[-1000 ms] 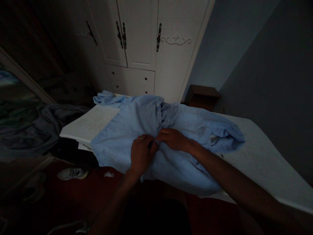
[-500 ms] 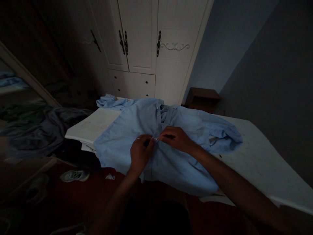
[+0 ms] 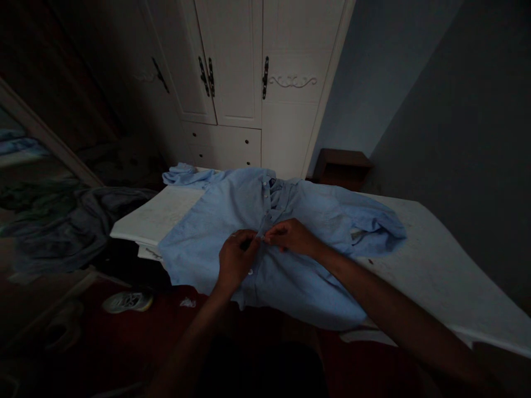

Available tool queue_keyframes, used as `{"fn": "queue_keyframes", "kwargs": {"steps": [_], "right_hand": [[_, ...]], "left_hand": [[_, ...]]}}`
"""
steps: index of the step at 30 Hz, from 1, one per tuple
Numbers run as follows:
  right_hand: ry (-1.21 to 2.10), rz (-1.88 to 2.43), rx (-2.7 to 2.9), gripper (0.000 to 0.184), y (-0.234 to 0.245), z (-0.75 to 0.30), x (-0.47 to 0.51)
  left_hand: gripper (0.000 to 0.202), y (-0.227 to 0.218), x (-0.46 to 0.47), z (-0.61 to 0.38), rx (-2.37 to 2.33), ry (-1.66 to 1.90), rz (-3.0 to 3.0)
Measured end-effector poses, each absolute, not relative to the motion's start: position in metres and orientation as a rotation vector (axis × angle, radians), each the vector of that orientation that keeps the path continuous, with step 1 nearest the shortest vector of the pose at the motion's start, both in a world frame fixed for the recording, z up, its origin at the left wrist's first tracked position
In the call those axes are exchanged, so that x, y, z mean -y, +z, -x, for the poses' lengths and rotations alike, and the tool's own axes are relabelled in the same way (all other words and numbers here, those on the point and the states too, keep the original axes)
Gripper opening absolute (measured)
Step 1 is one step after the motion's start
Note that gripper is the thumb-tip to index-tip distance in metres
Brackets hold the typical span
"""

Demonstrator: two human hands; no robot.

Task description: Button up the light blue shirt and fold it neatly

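A light blue button-up shirt (image 3: 315, 215) lies spread front-up on a white table (image 3: 431, 271), its hem hanging over the near edge. My left hand (image 3: 234, 260) and my right hand (image 3: 292, 236) meet at the shirt's button strip, halfway down the front. Both pinch the fabric there, fingertips almost touching. One sleeve trails off to the far left, the other is bunched at the right.
A white wardrobe (image 3: 249, 83) with dark handles stands behind the table. A brown low cabinet (image 3: 342, 166) sits by the blue wall. Dark clothes (image 3: 70, 221) are heaped at the left. A shoe (image 3: 126, 301) lies on the red floor.
Both hands have stayed pinched on the button strip and crept slightly up the shirt front. The view has shifted a little.
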State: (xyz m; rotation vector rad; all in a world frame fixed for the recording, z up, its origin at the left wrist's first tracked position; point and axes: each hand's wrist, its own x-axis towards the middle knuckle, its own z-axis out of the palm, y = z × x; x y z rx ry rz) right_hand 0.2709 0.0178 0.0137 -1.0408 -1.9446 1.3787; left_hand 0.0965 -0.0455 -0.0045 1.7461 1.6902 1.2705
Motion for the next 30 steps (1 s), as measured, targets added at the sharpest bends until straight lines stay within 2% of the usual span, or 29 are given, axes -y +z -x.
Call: {"fn": "queue_keyframes", "kwargs": {"steps": [12, 23, 26, 30], "right_hand": [[1.425, 1.132, 1.929, 0.008, 0.025, -0.265, -0.017], [1.457, 1.089, 1.958, 0.015, 0.021, -0.267, -0.020], [1.331, 1.107, 2.067, 0.013, 0.020, -0.268, -0.018], [0.860, 1.043, 2.283, 0.011, 0.018, -0.266, -0.010]], "left_hand": [[0.017, -0.004, 0.048, -0.100, -1.721, 1.351, -1.626], [0.012, 0.001, 0.048, -0.101, -1.783, 1.420, -1.824], [0.010, -0.001, 0.048, -0.099, -1.792, 1.313, -1.957], [0.015, -0.004, 0.054, -0.093, -1.814, 1.108, -2.197]]}}
